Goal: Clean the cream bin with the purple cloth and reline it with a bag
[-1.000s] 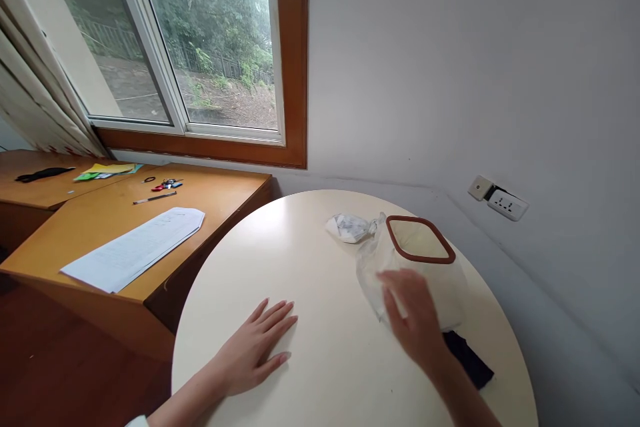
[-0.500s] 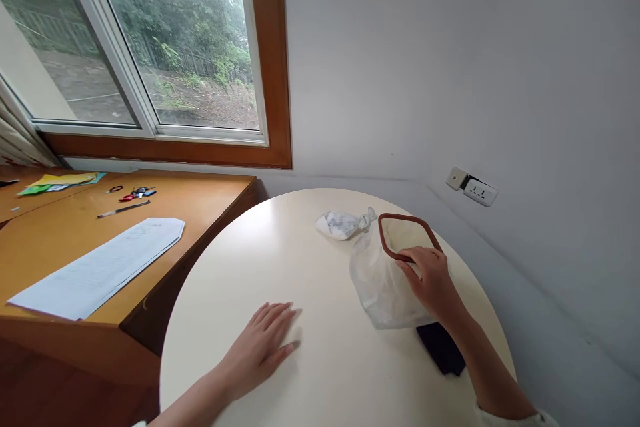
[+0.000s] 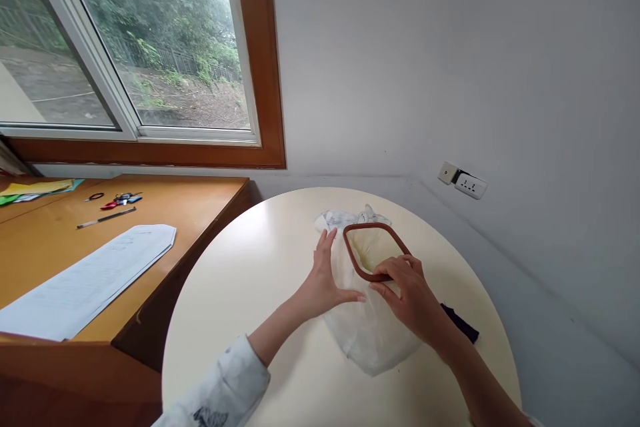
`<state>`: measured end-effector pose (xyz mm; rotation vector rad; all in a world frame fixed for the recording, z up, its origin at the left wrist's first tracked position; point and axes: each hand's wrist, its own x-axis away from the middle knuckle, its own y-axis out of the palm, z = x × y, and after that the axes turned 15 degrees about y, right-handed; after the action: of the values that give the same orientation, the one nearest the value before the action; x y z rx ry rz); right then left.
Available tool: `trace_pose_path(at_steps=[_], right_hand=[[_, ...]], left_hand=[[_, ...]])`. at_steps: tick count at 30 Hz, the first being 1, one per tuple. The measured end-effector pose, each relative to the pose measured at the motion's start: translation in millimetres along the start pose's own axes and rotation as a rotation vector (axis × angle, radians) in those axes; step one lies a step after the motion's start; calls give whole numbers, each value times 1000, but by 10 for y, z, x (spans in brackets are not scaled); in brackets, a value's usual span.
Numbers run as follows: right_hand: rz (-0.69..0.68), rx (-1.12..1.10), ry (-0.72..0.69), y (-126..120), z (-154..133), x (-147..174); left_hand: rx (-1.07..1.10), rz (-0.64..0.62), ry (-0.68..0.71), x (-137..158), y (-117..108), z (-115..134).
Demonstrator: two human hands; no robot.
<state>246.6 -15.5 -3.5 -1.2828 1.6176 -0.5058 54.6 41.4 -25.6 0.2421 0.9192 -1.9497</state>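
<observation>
The sliding window is bright with daylight. Below the window stands a wooden desk; right of the window, a pale wall.

Before me stands a container with a reddish-brown, rounded-square rim, mouth facing up, one corner turned roughly toward me. I have hold of it at the near right stretch of that rim. Inside, I look down on a creased, cream-to-yellowish surface. Around its outside hangs a thin, translucent whitish plastic bag, loose and wrinkled, coming down from below the rim and spreading toward me into a blunt point on the round white table. It veils the container's walls, so I cannot make out their shape. The pair sits right of the table's middle, and whether the film also lines the inside I cannot tell.
</observation>
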Motion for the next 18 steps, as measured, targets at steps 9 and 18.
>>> trace_pose_path(at_steps=[9,18], right_hand=[[-29,-45,115,34,-174,4],[34,-106,246,-16,-284,-35]], left_hand=[[187,37,74,-39,128,-221],[314,96,80,-54,221,-276]])
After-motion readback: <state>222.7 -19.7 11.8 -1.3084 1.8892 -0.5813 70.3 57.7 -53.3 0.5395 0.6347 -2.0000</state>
